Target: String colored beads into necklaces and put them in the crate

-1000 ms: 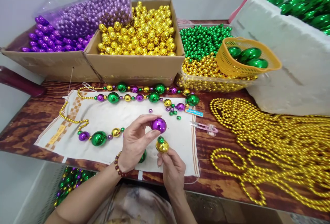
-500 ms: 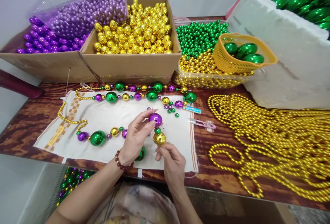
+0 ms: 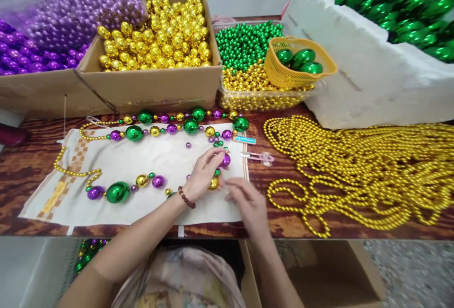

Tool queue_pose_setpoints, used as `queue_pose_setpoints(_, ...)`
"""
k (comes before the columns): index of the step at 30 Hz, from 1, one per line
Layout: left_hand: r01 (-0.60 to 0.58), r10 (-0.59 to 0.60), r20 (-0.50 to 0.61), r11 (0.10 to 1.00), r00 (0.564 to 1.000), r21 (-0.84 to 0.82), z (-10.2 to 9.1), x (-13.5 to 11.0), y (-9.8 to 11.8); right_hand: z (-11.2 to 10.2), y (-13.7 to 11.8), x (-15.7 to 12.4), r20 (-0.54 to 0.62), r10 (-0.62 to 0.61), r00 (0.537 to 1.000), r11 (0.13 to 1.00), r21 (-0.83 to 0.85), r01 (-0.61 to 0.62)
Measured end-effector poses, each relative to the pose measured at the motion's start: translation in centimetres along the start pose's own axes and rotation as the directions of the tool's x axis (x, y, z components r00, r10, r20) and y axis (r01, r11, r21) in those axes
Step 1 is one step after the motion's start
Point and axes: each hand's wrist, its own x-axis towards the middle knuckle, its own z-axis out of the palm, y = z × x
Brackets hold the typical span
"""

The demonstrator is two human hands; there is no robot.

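My left hand [image 3: 204,175] pinches a purple bead [image 3: 225,160] low over the white cloth [image 3: 142,166], with a small green bead and a gold bead [image 3: 213,183] strung just under it. Beside the gold bead my right hand [image 3: 248,201] has its fingers drawn together; it is motion-blurred and what it holds is too fine to see. A half-strung necklace of green, purple and gold beads [image 3: 159,130] loops across the cloth to the left.
Behind the cloth stand cardboard boxes of gold balls [image 3: 156,38] and purple beads [image 3: 53,29]. A tray of small green and gold beads [image 3: 248,62], a yellow basket [image 3: 298,62] and a foam box of green balls [image 3: 372,62] sit right. Gold bead strands [image 3: 354,175] and thread snips [image 3: 257,157] lie on the table.
Both hands have dropped toward the cloth and moved away from me, carrying the purple and gold beads. The camera has tilted and shifted right, so the boxes slid left.
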Motion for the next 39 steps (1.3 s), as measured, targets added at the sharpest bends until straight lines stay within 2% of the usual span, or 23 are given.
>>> queue_pose_setpoints(2, 0.066, -0.076, 0.140, 0.995, 0.987, 0.076, 0.1, 0.2, -0.2, -1.6, -0.5, 1.4, -0.119, 0.061, 0.991, 0.996, 0.078, -0.052)
queue_pose_setpoints(5, 0.141, -0.184, 0.295, 0.977, 0.938, 0.163, 0.4, 0.2, -0.5, -2.6, -0.7, 3.2, -0.096, 0.147, 0.985, 0.964, 0.238, -0.121)
queue_pose_setpoints(7, 0.180, -0.236, 0.322, 0.964, 0.917, 0.194, 0.5, 0.1, -0.4, -2.9, -0.6, 4.0, -0.106, 0.188, 0.976, 0.924, 0.357, -0.139)
queue_pose_setpoints(11, 0.275, -0.349, 0.352, 0.930, 0.868, 0.245, 0.5, 0.5, 0.8, -4.1, -0.6, 5.1, -0.363, 0.204, 0.909, 0.830, 0.556, 0.036)
queue_pose_setpoints(12, 0.284, -0.363, 0.361, 0.925, 0.859, 0.254, 0.4, 0.7, 1.2, -4.3, -0.6, 5.2, -0.370, 0.204, 0.906, 0.810, 0.583, 0.055)
queue_pose_setpoints(13, 0.282, -0.366, 0.369, 0.923, 0.855, 0.262, 0.5, 0.9, 1.6, -4.3, -0.8, 5.2, -0.328, 0.205, 0.922, 0.799, 0.600, 0.036)
queue_pose_setpoints(16, 0.241, -0.355, 0.412, 0.922, 0.839, 0.303, 0.6, 1.6, 2.6, -3.6, -1.1, 4.7, -0.124, 0.189, 0.974, 0.811, 0.579, -0.083)
queue_pose_setpoints(17, 0.226, -0.354, 0.429, 0.920, 0.831, 0.321, 0.7, 1.8, 2.9, -3.3, -1.2, 4.5, -0.098, 0.174, 0.980, 0.821, 0.564, -0.089)
queue_pose_setpoints(20, 0.194, -0.381, 0.471, 0.897, 0.795, 0.397, 0.6, 2.2, 3.7, -3.1, -1.4, 4.3, -0.172, 0.125, 0.977, 0.829, 0.559, -0.008)
queue_pose_setpoints(24, 0.136, -0.414, 0.524, 0.862, 0.744, 0.489, 0.2, 2.2, 4.9, -5.2, -1.7, 4.6, -0.324, 0.098, 0.941, 0.802, 0.586, 0.118)
queue_pose_setpoints(29, 0.082, -0.438, 0.538, 0.824, 0.720, 0.561, 0.3, 2.2, 5.6, -7.4, -2.4, 4.2, -0.253, 0.072, 0.965, 0.806, 0.585, 0.093)
queue_pose_setpoints(34, 0.076, -0.454, 0.533, 0.807, 0.714, 0.586, 0.9, 2.7, 5.3, -7.4, -2.6, 3.6, -0.324, -0.023, 0.946, 0.879, 0.444, 0.173)
queue_pose_setpoints(39, 0.114, -0.467, 0.502, 0.804, 0.728, 0.583, 0.5, 3.5, 4.5, -8.2, -2.3, 2.7, -0.240, 0.019, 0.971, 0.933, 0.353, 0.068)
